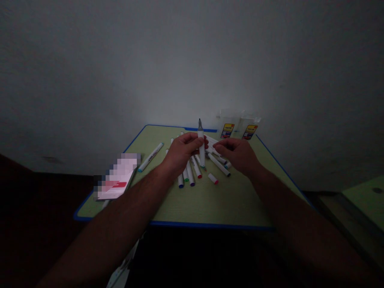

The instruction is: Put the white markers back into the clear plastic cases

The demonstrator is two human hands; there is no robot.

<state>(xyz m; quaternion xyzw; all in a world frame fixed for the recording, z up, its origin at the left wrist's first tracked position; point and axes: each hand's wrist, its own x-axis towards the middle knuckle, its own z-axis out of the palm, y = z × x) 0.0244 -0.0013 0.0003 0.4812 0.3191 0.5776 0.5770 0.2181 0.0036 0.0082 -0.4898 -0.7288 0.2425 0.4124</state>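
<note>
My left hand point(183, 150) grips a white marker point(201, 149) upright, its grey tapered end and dark tip pointing up with no cap on. Thumb and fingers of my right hand point(238, 154) are pinched together just right of it, apart from the marker. Whatever they hold, if anything, is hidden. Beneath both hands lies a loose pile of white markers point(219, 164) with coloured ends, partly covered by my left hand. A short white cap with a pink end point(213, 179) rests in front of the pile.
Two clear plastic cases point(228, 120) with yellow labels stand at the back right. A phone point(118, 180) sits at the left edge of the blue-edged table point(210, 210). Between phone and pile lies a marker with teal ends point(151, 157). Behind the table rises a wall point(180, 72).
</note>
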